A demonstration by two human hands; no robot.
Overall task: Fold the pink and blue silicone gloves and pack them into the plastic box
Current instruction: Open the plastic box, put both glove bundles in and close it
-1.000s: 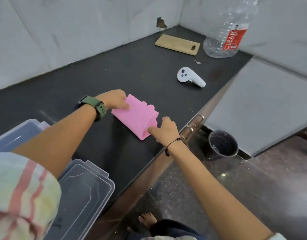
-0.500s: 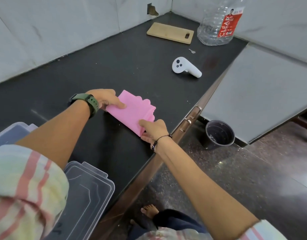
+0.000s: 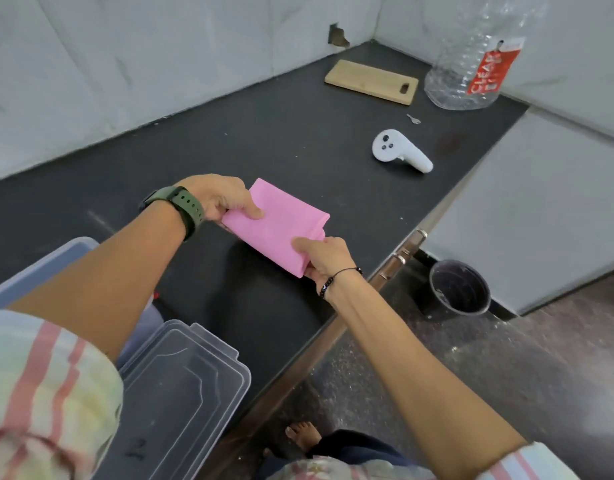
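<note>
Two hands pinch a folded pink glove (image 3: pixel 276 225) at mid-frame, over the dark counter (image 3: pixel 281 140)
Left hand (image 3: pixel 218 199) nips its upper-left corner, right hand (image 3: pixel 324 256) its lower-right edge; the clear plastic box (image 3: pixel 180 382) sits lower left, partly behind the left arm

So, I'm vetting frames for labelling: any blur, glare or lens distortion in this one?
Head view: wide-angle bending bows the counter edge and walls; the plastic bottle is smeared at the top; the pink glove and both hands stay fairly sharp; soft light, faint sheen on the lid.
</note>
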